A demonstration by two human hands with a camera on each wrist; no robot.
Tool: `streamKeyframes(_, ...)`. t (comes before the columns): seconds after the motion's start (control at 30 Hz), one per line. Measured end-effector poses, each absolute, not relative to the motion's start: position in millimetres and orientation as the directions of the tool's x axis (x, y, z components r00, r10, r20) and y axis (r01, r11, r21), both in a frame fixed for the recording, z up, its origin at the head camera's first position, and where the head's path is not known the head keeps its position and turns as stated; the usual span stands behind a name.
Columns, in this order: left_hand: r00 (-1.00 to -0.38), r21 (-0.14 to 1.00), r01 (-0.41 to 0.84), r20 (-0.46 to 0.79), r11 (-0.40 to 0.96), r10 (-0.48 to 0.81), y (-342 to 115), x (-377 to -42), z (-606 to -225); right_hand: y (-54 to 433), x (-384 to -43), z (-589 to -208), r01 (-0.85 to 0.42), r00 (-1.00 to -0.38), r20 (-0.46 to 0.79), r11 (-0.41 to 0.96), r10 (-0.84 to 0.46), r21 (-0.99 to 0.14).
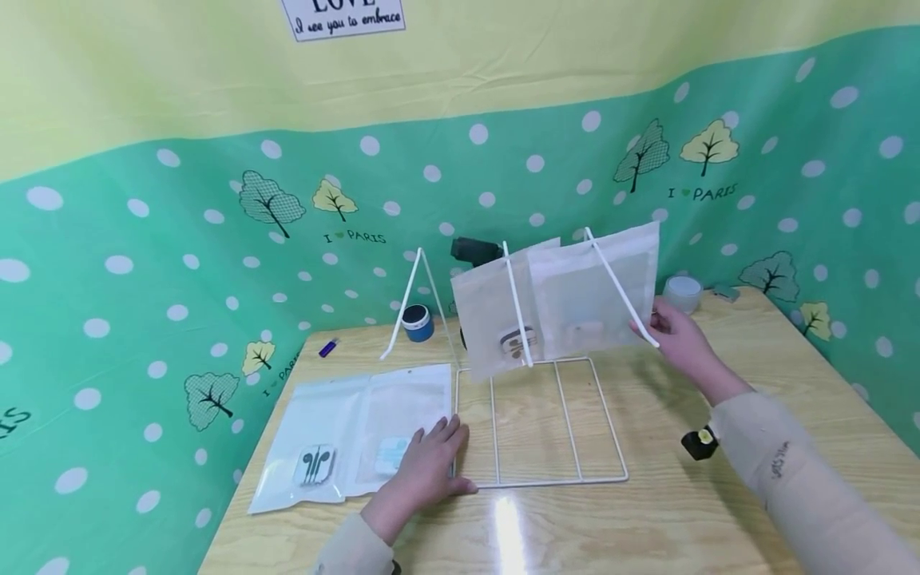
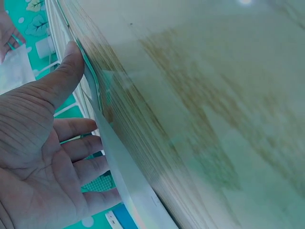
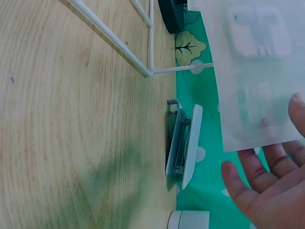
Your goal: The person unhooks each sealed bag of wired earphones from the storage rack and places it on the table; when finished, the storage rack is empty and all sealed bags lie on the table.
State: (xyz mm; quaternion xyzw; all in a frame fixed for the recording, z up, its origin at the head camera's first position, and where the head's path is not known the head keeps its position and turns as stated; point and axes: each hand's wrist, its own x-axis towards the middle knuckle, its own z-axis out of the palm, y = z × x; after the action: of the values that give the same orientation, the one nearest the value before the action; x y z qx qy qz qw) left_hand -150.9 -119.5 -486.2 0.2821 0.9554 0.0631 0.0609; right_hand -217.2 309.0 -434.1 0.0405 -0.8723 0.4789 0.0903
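A white wire rack (image 1: 553,483) has a grid base on the table and slanted prongs above. Two translucent zip pouches with earphones in white cases overlap at the prongs: the left pouch (image 1: 477,319) and the right pouch (image 1: 561,295). My right hand (image 1: 676,339) pinches the right pouch's edge beside a prong tip; in the right wrist view, fingers go behind the pouch (image 3: 243,105) and the thumb lies in front. On the table, my left hand (image 1: 431,463) rests with extended fingers across a flat pouch (image 1: 424,391) and the rack's left side. Another earphone pouch (image 1: 295,423) lies beside it.
A blue-and-black round speaker (image 1: 418,323) and a purple stick (image 1: 327,348) stand at the back left. Behind the rack is a black device (image 1: 476,251). A translucent tub (image 1: 683,294) and a small folding stand (image 3: 188,143) sit at the back right, against the patterned cloth.
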Motion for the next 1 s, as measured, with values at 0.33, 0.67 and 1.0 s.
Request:
streamKeyframes(0.33,-0.839,0.163,0.515,-0.103,0.842,0.534,-120,-151,-487,310,-208,-436,-0.181,-0.969,0.240,0.512,0.052,-0.840)
streamKeyframes(0.67,-0.837,0.160,0.518,-0.105,0.840,0.536,-120,-155,-487,309,-191,-430,-0.234,-0.965,0.262,0.412,0.013,-0.881)
streamKeyframes(1.0,-0.836,0.168,0.521,-0.098,0.837,0.540,-121,-152,-486,309,-164,-424,-0.194,-0.976,0.217,0.439,0.003,-0.878)
